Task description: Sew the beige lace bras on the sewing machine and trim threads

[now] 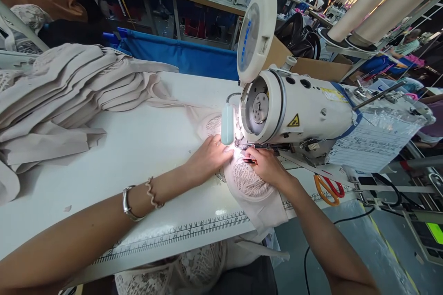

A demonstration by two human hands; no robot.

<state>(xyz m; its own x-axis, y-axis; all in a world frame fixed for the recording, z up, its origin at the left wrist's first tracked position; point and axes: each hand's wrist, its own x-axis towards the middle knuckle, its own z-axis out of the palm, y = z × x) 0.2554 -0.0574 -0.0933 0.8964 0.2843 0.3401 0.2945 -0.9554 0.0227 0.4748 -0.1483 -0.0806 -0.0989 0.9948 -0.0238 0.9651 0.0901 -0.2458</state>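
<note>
A pale pink bra with lace cups [251, 179] lies under the head of a white sewing machine [301, 106], lit by a bright lamp. My left hand [210, 159] presses its fingers together on the fabric just left of the needle area; a pale green lamp housing [227, 124] partly covers the fingertips. My right hand [266, 166] pinches the fabric edge near the presser foot. Tucked in its fingers is a small black-and-orange tool [249, 161], whose kind is unclear. The nearer cup hangs toward the table edge; the farther cup lies beyond my left hand.
A heap of pale bra pieces [65, 97] covers the table's left side. A ruler strip [194, 229] runs along the front edge. Orange-handled scissors [326, 190] are at right. Behind is a blue cloth bin [180, 55]. More bras [200, 265] rest on my lap.
</note>
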